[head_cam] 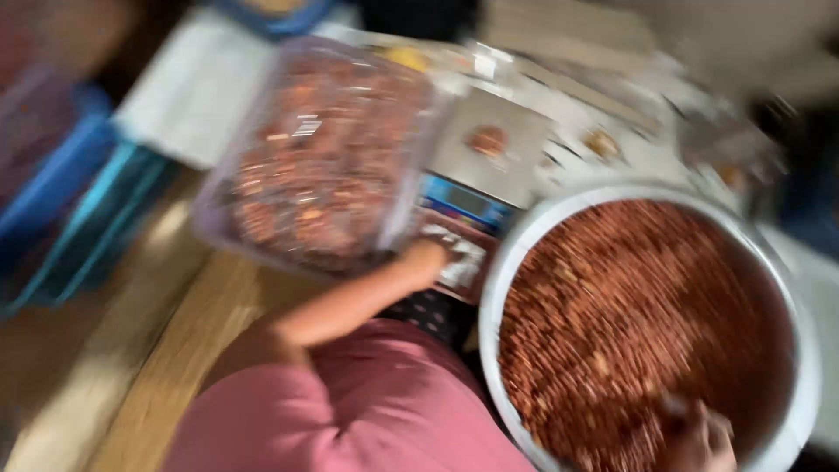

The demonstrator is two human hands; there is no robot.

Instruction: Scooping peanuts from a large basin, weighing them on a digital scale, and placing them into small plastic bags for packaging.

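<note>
A big round bowl (791, 288) full of red-brown mix is seen at the right of the desk (188, 350). The right hand (699, 437) is dipped in it, and the left hand (428, 260) is stretched toward a clear tub (323, 149). Whether the hands are holding anything cannot be told through the blur.

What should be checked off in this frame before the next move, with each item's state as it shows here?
1. Left hand located: ok, it reaches forward to the near edge of the clear tub of reddish pieces.
2. Left hand's grip: cannot tell, motion blur hides the fingers.
3. Right hand located: ok, low in the big white bowl, in the reddish-brown mix.
4. Right hand's hold: cannot tell, something pale shows at it, too blurred to name.
5. Scale platform: ok, one small reddish lump sits on it.
6. Picture sharpness: not ok, the whole view is smeared.
</note>
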